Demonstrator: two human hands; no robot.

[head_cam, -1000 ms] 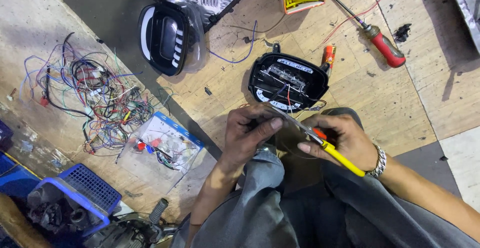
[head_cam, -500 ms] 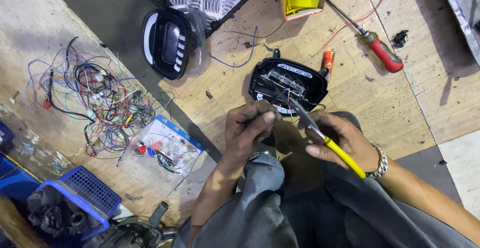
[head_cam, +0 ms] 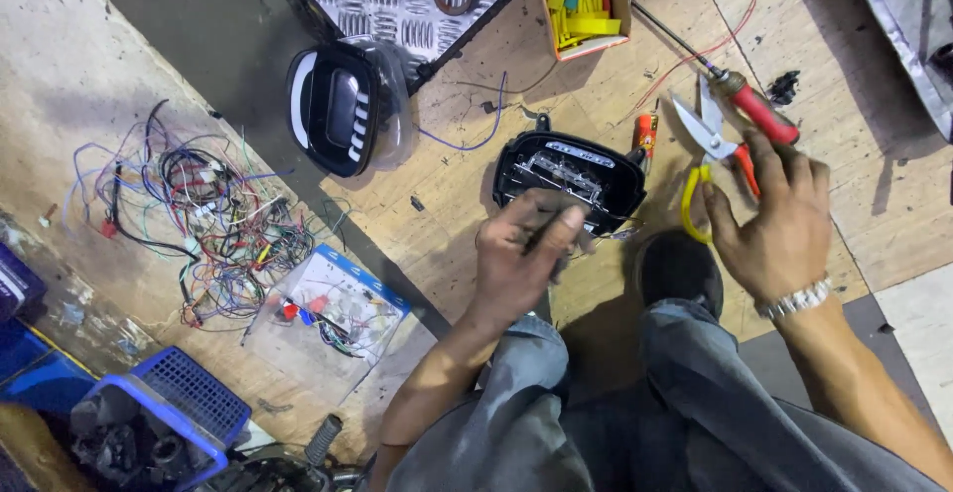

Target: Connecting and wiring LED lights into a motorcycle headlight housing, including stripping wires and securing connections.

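The right hand [head_cam: 769,229] is gripping yellow-handled snips [head_cam: 707,144], blades pointing away, beside the black housing [head_cam: 568,176]. The left hand [head_cam: 521,254], nearer, is resting curled fingers on the housing's near edge.

A small open cardboard box [head_cam: 586,0] packed with yellow and a few teal plastic strips lies at the far edge of the wooden floor [head_cam: 447,194]. A clear flat plastic bag with a blue top strip [head_cam: 328,313], holding small red and blue parts and wires, lies near the floor's left side, beside the tangle of wires.
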